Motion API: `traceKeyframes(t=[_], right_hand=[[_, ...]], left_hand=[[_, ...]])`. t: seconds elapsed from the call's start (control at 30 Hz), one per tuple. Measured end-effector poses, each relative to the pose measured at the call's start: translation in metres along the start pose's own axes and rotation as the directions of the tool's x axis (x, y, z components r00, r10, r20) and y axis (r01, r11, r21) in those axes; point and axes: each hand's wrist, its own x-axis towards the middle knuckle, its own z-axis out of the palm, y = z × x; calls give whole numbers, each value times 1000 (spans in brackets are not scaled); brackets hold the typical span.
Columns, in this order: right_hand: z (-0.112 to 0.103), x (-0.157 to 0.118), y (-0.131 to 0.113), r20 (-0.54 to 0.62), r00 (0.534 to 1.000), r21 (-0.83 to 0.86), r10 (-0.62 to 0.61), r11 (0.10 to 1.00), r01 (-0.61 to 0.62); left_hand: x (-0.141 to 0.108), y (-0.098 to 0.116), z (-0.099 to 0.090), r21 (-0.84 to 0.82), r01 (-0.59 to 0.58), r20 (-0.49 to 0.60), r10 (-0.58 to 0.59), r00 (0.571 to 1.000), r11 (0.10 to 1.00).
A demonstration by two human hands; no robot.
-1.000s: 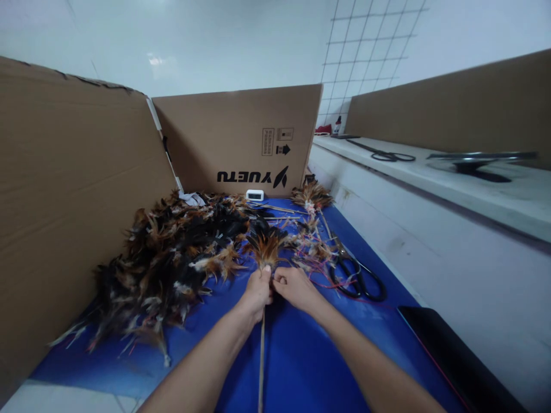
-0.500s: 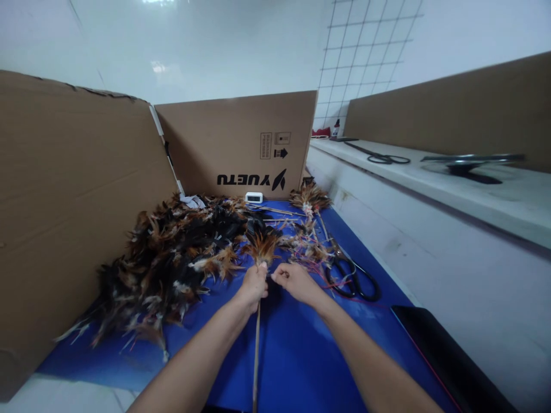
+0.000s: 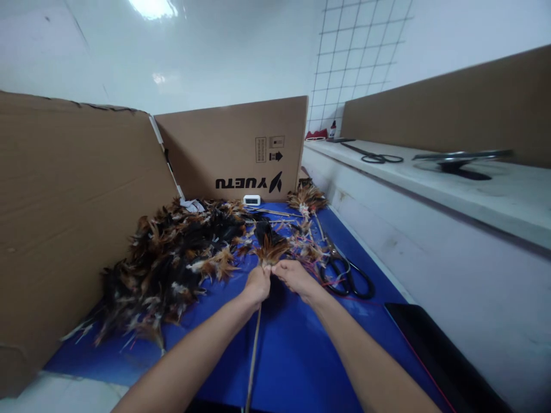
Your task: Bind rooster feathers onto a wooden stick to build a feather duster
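Observation:
A thin stick (image 3: 254,355) with brown and black feathers (image 3: 271,249) at its far end runs away from me over the blue table top. My left hand (image 3: 259,284) is closed around the stick just below the feathers. Right beside it, my right hand (image 3: 295,277) is pinched at the feathers' base, its fingertips meeting my left thumb. Whatever lies between those fingertips is too small to make out. To the left spreads a large heap of loose feathers (image 3: 172,269), dark and brown with pale quill ends.
Black-handled scissors (image 3: 348,278) lie to the right among pink strands. Another feather bundle (image 3: 307,198) rests at the back right, near a small white digital clock (image 3: 252,200). Cardboard panels (image 3: 193,149) wall the back and left. A black pad (image 3: 443,350) lies along the right edge.
My right hand has moved in against my left hand, closing the small gap between them. The feathered tip has turned a little to the right. The camera view has shifted slightly.

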Motion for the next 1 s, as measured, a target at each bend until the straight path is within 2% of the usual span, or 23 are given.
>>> traceKeyframes(t=[0.23,0.43,0.63,0.8,1.0], right_hand=[[-5,2,3,-2,999,47,47,998,-47],[-8,4,4,33,995,104,90,990,-93],[-9,6,5,25,991,124,128,984,-130],[-13,8,6,17,990,111,137,984,-138],[-19,11,10,25,990,70,135,988,-137]], left_hand=[[3,3,5,134,-85,-49,93,994,987],[2,6,8,324,-135,-57,161,985,936],[1,11,12,559,-147,-34,200,979,816],[3,17,15,713,-126,45,135,990,690],[3,22,16,817,-147,112,96,989,558]])
